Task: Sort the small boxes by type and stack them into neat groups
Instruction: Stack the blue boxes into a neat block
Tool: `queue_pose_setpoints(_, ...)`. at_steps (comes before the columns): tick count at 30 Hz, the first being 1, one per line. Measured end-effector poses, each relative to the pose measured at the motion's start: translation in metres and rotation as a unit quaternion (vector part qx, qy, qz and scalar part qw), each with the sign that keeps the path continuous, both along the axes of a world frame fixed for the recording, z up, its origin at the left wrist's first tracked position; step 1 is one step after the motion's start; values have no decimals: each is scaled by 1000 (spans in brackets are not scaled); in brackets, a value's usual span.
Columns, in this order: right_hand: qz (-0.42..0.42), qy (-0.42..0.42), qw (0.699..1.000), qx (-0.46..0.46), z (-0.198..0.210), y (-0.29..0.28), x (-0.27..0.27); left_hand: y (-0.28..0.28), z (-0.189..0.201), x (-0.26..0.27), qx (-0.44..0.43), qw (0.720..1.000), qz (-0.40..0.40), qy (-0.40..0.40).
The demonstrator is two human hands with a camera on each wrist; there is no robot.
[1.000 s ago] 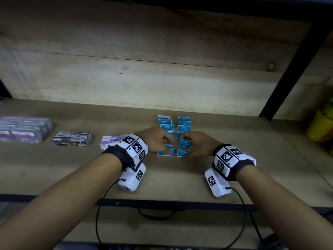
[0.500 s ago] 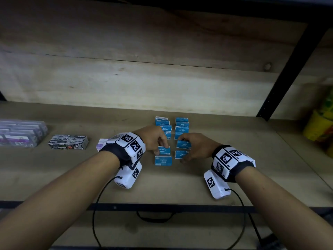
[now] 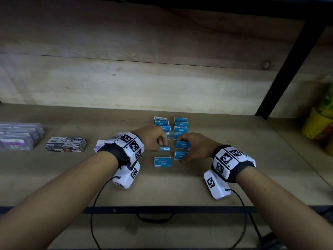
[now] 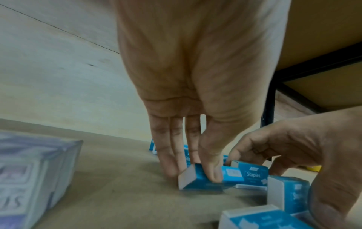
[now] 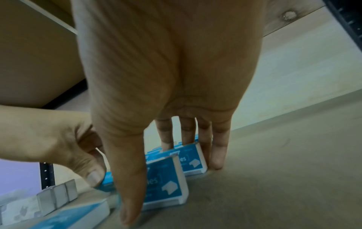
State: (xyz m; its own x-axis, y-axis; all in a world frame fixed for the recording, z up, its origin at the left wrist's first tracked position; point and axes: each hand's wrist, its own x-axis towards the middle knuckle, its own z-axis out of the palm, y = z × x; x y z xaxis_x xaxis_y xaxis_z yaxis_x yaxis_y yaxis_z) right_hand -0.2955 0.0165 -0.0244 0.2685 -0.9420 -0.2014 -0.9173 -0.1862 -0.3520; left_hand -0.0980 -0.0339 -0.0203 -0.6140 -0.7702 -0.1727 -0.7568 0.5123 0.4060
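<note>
Our left hand (image 3: 155, 139) pinches a blue box (image 3: 165, 148) on edge, thumb against fingers, mid-shelf (image 3: 180, 186) between the two blue rows. Right hand (image 3: 193, 147) curls round two boxes (image 3: 182, 149) in the right row. Light, stiff card, we judge; take it by the long sides.

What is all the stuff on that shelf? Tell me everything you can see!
blue staple boxes: about a dozen, blue and white, two rows mid-shelf
held blue box: one, blue, on edge in left row
front blue box: one, blue, flat, nearest the shelf edge
black and grey boxes: one block, count unclear, left of centre
purple boxes: one group, pale purple, far left
small purple box: one, behind left wrist
yellow containers: blurred, far right
shelf: one, brown
left hand: pinches the held blue box
right hand: grips right-row boxes
</note>
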Motion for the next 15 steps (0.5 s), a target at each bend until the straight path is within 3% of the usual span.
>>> queue_pose_setpoints(15,19,-12,1000,-11,-1,0,7,3,-2,3,-7,1000,-6,-7)
